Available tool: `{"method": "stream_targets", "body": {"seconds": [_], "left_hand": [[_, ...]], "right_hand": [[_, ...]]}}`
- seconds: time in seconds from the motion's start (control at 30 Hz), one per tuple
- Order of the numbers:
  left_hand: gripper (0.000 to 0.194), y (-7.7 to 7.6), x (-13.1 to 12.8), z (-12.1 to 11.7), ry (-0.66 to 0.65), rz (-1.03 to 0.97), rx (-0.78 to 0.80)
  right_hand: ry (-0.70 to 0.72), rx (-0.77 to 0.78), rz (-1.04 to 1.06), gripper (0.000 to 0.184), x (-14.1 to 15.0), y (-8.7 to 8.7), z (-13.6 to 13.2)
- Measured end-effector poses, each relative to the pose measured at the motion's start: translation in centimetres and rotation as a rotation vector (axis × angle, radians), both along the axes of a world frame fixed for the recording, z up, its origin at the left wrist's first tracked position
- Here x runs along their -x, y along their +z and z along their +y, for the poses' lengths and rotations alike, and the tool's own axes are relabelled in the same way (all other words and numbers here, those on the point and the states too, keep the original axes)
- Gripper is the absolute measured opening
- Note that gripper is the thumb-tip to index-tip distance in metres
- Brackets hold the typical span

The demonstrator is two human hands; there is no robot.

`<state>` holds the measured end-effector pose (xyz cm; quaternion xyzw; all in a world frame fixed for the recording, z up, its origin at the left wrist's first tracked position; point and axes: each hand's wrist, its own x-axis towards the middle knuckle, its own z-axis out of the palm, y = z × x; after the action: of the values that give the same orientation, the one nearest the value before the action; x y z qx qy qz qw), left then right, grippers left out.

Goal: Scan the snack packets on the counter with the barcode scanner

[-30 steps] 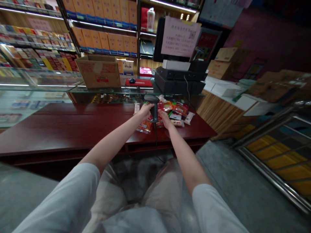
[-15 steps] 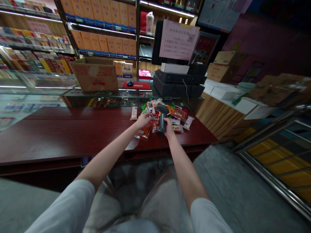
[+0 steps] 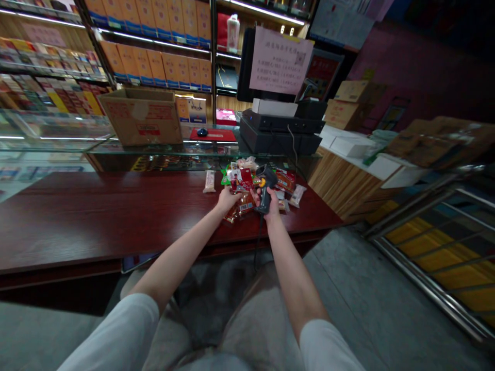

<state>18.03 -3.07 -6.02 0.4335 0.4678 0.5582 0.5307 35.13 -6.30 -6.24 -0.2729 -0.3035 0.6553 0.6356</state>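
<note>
- Right hand (image 3: pixel 268 200): clenched around the grip of a barcode scanner (image 3: pixel 264 188), held just above the pile, head raised and tilted away from the body.
- Scanner's cord (image 3: pixel 258 237): black, drops from the butt of the grip past the counter's front edge.
- Left hand (image 3: pixel 228 200): grasps a red-labelled packet (image 3: pixel 240 180) at its lower edge, the packet standing tilted up from the pile; how firm the grip is cannot be told.
- Hands: close together, just apart, both over the pile.
- Snack packets (image 3: pixel 285 180): loose heap of mixed red, green and orange wrappers on the counter, directly under and around both hands.
- Pale stick packet (image 3: pixel 209 181): lying alone, just left of the heap.
- Counter (image 3: pixel 77 219): dark red wood, polished, in front of the person.
- Glass case (image 3: pixel 50 129): runs behind the counter, holding a cardboard box (image 3: pixel 141 117) and a mouse (image 3: pixel 201 132) on a red mat (image 3: pixel 212 135).
- Register (image 3: pixel 280 135): black stacked unit behind the heap, with a paper sign (image 3: pixel 280 60) above it.
- Shelves (image 3: pixel 154 64): behind the case, lined with orange boxes.
- Cartons (image 3: pixel 350 98): stacked on the far right, beyond a white-topped counter (image 3: pixel 348 147).
- Sleeves (image 3: pixel 116 330): pale grey, at the bottom of the view.
</note>
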Motion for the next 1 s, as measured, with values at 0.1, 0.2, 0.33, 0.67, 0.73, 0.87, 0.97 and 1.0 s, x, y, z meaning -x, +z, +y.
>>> {"method": "stream_targets", "body": {"seconds": [0.1, 0.2, 0.33, 0.67, 0.73, 0.87, 0.97, 1.0], "left_hand": [[0.023, 0.8, 1.4, 0.7, 0.025, -0.079, -0.024], [0.025, 2.1, 4.0, 1.2, 0.047, -0.287, -0.028], [0.023, 3.6, 7.9, 1.6, 0.007, -0.500, 0.080], [0.024, 4.4, 13.7, 3.1, 0.144, -0.586, 0.019], [0.017, 4.1, 14.2, 3.1, 0.152, -0.567, 0.042], [0.016, 3.5, 14.6, 3.0, 0.142, -0.476, 0.098], [0.020, 3.4, 14.9, 2.8, 0.125, -0.444, 0.081], [0.021, 3.5, 15.1, 2.8, 0.120, -0.441, 0.068]], "right_hand": [[0.031, 0.028, -0.003, 0.028, -0.2, -0.2, 0.1], [0.020, 0.025, -0.005, 0.026, 0.0, -0.2, 0.0], [0.107, -0.092, -0.094, 0.027, 1.0, 0.3, 0.1], [0.539, -0.216, -0.485, 0.038, 7.1, 2.2, 1.9], [0.578, -0.220, -0.483, 0.039, 8.0, 1.8, 2.1], [0.602, -0.237, -0.469, 0.037, 8.7, 1.4, 2.2], [0.583, -0.247, -0.489, 0.035, 8.6, 1.7, 2.0], [0.570, -0.250, -0.496, 0.036, 8.4, 1.9, 2.0]]}}
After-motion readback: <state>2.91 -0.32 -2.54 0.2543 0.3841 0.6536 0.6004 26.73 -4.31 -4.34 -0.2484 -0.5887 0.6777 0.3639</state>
